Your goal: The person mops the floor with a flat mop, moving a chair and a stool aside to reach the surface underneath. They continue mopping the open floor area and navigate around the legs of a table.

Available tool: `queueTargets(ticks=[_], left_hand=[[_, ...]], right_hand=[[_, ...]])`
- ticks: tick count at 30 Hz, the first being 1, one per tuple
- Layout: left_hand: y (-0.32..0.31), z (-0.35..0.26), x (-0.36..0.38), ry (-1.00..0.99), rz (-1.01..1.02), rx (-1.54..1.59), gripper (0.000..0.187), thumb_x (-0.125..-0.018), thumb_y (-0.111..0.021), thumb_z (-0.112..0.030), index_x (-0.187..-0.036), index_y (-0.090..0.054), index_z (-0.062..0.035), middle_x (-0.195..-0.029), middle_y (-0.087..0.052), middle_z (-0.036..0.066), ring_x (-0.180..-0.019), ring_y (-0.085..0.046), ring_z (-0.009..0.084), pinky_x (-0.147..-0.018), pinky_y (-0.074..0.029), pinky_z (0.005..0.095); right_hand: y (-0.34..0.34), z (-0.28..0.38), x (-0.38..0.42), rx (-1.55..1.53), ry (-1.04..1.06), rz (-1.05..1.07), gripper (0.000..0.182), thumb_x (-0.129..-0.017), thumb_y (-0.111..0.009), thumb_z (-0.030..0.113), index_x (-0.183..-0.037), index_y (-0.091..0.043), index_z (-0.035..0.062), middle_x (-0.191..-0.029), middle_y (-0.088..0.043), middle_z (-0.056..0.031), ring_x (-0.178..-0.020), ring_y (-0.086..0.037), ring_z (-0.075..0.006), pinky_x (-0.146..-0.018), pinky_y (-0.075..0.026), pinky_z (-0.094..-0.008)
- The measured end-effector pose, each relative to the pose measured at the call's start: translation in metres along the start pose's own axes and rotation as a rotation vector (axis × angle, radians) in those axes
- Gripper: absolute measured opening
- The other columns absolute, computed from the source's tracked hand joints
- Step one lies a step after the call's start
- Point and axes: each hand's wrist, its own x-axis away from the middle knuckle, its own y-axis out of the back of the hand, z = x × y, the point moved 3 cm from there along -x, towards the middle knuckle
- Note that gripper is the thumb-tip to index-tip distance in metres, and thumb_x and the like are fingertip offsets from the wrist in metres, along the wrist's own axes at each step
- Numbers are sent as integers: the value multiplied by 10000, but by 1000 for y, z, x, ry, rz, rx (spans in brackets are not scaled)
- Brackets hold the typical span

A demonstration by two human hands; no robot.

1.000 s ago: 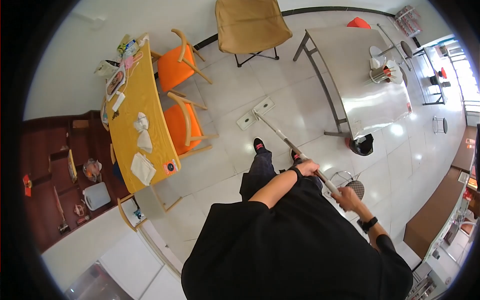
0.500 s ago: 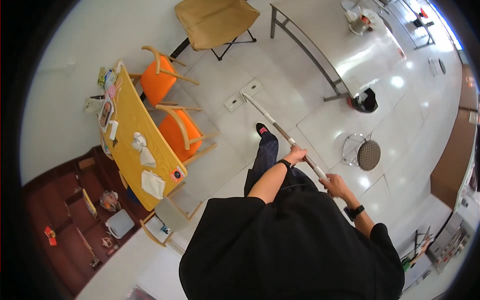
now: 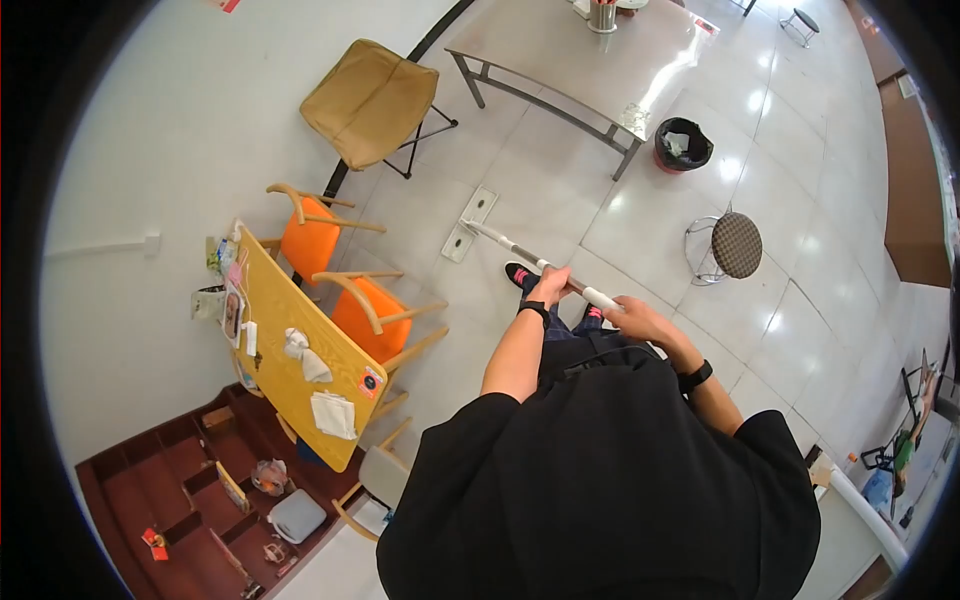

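Note:
A flat mop [image 3: 520, 254] slants across the floor in front of me, with a long white and brown handle. Its pale rectangular head [image 3: 482, 204] lies flat on the tiles, left of the metal table's near leg. My left hand [image 3: 551, 286] is wrapped round the handle's middle, wearing a black wristband. Closer to my body, my right hand [image 3: 637, 320] grips the white upper end, a dark watch on its wrist. Below the handle, my two dark shoes with pink laces [image 3: 521, 275] show on the floor.
Orange chairs [image 3: 372, 318] stand along a yellow wooden table [image 3: 290, 330] at left, with cloths on it. A tan folding chair [image 3: 368, 105] is by the wall. A metal table [image 3: 560, 60], black-lined bin [image 3: 684, 146] and round stool [image 3: 737, 245] stand ahead and right.
The view has turned and shifted. The mop head appears slightly lower and left, at a different angle to its handle. Both hands keep their grip, and a second shoe now shows.

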Motion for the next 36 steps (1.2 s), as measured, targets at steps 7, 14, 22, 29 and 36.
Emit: queueTargets(ticks=[7, 14, 22, 29, 36], left_hand=[[-50, 37, -1, 41, 129, 10, 210, -786, -485, -89, -860, -473, 108, -854, -540, 168, -743, -588, 261, -653, -524, 347], [-55, 80, -14, 40, 107, 37, 268, -767, -499, -77, -916, -338, 76, -793, -484, 126, -632, -549, 234, -600, -502, 385], [-25, 74, -18, 42, 139, 139, 226, -821, -476, -162, -870, -415, 50, -746, -488, 114, -618, -513, 203, -498, -448, 337], [-10, 50, -21, 1, 30, 68, 262, -834, -476, -176, -899, -409, 69, -762, -501, 123, -632, -528, 207, -483, -463, 331], [63, 18, -65, -7, -105, 98, 284, -832, -488, -185, -930, -418, 73, -760, -514, 118, -621, -548, 218, -515, -481, 350]], right_hand=[[32, -2, 59, 120, -241, 52, 441, -746, -507, 392, -854, -545, -33, -636, -511, -61, -516, -483, -117, -408, -367, -256], [21, -40, 62, 473, -63, 5, 435, -720, -557, 356, -846, -541, -59, -728, -577, -206, -687, -580, -299, -595, -440, -378], [5, -24, 39, 400, 15, 5, 331, -734, -556, 258, -851, -534, -51, -754, -562, -241, -743, -559, -363, -659, -427, -405], [4, -14, 10, 359, 58, 6, 309, -733, -548, 245, -817, -538, -52, -726, -557, -232, -699, -555, -353, -627, -423, -403], [-29, 13, -56, 298, 118, -40, 337, -734, -550, 266, -868, -545, -44, -747, -566, -221, -724, -558, -359, -647, -432, -398]])
